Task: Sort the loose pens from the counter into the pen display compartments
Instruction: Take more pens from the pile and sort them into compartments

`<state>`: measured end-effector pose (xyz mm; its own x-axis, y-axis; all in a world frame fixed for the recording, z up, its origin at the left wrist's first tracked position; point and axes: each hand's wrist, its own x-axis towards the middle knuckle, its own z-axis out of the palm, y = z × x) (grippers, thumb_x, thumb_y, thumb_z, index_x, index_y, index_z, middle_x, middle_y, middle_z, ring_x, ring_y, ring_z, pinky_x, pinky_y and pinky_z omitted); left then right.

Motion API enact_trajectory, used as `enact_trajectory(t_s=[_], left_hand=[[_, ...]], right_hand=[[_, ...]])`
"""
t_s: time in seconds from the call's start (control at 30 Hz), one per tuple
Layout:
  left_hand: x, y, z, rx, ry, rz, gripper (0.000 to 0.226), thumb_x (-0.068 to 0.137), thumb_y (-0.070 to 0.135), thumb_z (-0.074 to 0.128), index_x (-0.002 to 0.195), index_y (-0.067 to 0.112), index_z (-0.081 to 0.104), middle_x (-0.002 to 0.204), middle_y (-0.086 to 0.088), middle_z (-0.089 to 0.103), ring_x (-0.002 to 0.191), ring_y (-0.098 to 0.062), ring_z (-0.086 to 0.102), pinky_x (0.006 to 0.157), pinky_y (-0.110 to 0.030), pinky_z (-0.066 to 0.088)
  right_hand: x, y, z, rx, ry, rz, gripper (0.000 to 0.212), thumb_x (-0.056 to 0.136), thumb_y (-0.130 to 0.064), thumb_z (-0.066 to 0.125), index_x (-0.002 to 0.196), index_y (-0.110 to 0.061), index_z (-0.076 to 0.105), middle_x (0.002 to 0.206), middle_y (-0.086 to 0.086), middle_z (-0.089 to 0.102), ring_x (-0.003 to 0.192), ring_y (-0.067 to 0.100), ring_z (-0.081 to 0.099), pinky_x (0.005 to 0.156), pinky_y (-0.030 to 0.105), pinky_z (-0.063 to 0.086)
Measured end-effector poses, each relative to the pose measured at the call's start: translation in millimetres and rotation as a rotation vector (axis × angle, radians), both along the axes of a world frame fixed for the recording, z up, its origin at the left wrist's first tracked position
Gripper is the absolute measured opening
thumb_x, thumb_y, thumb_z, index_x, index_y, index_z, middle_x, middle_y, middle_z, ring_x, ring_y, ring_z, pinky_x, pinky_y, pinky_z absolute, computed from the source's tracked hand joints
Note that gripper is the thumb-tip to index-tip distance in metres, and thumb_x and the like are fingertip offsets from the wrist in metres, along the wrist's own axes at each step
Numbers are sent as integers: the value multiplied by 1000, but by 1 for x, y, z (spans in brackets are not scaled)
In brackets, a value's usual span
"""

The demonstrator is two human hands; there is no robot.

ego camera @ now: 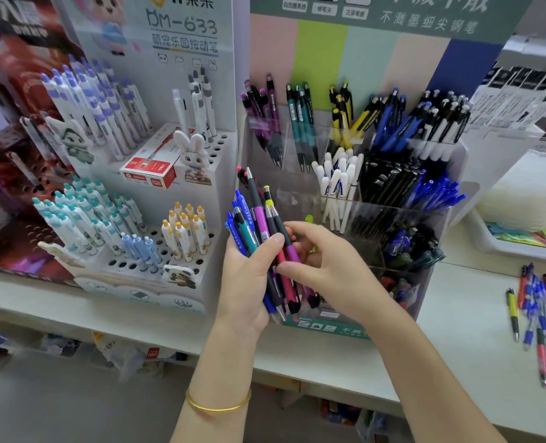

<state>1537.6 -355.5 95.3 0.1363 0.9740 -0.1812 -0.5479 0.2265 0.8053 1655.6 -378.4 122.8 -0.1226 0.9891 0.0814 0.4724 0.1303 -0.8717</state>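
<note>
while left hand (246, 276) clasps pen bundle (244, 225), right hand (326, 266) pinches purple pen (292, 255) before display (329, 327) front.

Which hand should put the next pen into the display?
Right. The right hand pinches a purple pen in the bundle and is beside the display; the left hand grips the whole bundle.

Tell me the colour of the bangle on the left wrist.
Gold; the bangle shows best in the head view.
</note>
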Motion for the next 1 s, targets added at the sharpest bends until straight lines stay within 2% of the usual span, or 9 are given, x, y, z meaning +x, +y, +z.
enact_trajectory(t_s=[0.07, 0.13, 0.27, 0.37, 0.5, 0.6, 0.73, 0.93, 1.0], left_hand=[[-1, -1, -1, 10, 32, 9, 34, 89, 3, 60, 121, 12, 55, 107, -18, 68, 86, -26, 71, 69, -38, 60], [-4, -1, -3, 38, 76, 18, 27, 89, 3, 62, 111, 17, 57, 98, -12, 70, 78, -19, 70, 62, -32, 59], [-4, -2, -4, 95, 178, 2, 25, 86, 2, 66, 104, 16, 56, 76, 0, 66, 62, -9, 65, 56, -23, 54], [-2, -3, -4, 125, 223, -18, 37, 84, 1, 69, 115, 17, 56, 95, -5, 70, 84, -19, 69, 74, -35, 57], [-4, -2, -3, 147, 240, -34, 48, 83, 3, 71, 123, 22, 54, 109, -4, 70, 101, -21, 69, 85, -40, 57], [-6, -4, -2, 114, 191, -42, 42, 83, 4, 70, 119, 19, 57, 105, -8, 71, 94, -24, 70, 73, -34, 58], [-11, 3, 2, 86, 108, -124, 36, 85, 3, 67, 118, 13, 57, 88, -12, 69, 79, -28, 66, 64, -37, 60], [-19, 2, -4, 61, 4, -266, 37, 78, 6, 72, 111, 2, 53, 71, -8, 59, 54, -15, 56, 49, -27, 50], [-20, 1, -5, 10, -83, -262, 33, 78, 8, 71, 105, 4, 53, 68, -7, 57, 52, -15, 54, 46, -26, 50]], right_hand=[[8, 2, 6, -113, 120, 21, 29, 90, -3, 60, 107, -27, 61, 77, 6, 65, 64, 24, 66, 61, 35, 59], [16, 8, 10, -157, 184, -85, 24, 94, 0, 49, 107, -15, 61, 65, 6, 60, 49, 15, 57, 48, 26, 51], [7, 31, 23, -84, 277, -235, 4, 92, -13, 54, 89, -16, 53, 57, -10, 42, 47, 7, 37, 43, 18, 31], [-17, 47, 28, 87, 21, -244, 24, 85, -36, 67, 90, -15, 56, 71, -9, 52, 60, 3, 48, 52, 15, 41], [-28, 55, 26, 171, -134, -276, 30, 83, -36, 70, 93, -10, 57, 69, -7, 50, 63, 8, 50, 62, 27, 47], [-27, 56, 25, 47, 213, -268, 17, 85, -22, 70, 88, -10, 59, 72, -1, 59, 68, 11, 63, 57, 26, 54], [-29, 56, 20, -66, 727, -305, 9, 91, -15, 63, 88, -13, 54, 70, 0, 54, 50, 1, 54, 40, 13, 41], [-23, 65, 29, 85, 927, -431, 18, 101, -20, 46, 86, -12, 51, 63, -2, 49, 48, 6, 43, 41, 17, 34], [-17, 62, 33, 115, 880, -470, 21, 103, -23, 39, 88, -10, 46, 59, -2, 43, 46, 10, 42, 44, 21, 36]])
